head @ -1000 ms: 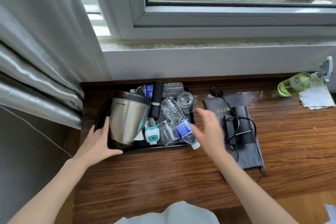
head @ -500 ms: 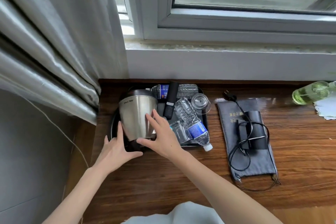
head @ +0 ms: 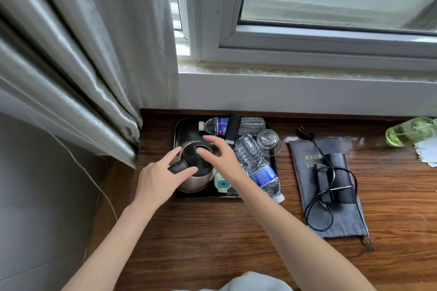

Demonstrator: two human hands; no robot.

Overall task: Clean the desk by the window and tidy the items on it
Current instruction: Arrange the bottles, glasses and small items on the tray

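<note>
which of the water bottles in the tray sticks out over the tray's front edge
The water bottle with the blue label lying diagonally at the tray's right side; its white cap overhangs the front edge. The other bottle lies crosswise along the back, fully inside the tray.

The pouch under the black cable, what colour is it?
Dark grey pouch, head view.

Three plastic water bottles (head: 259, 168), one kettle (head: 197, 170), one upturned glass (head: 269, 142), one tray (head: 182, 125).
</note>
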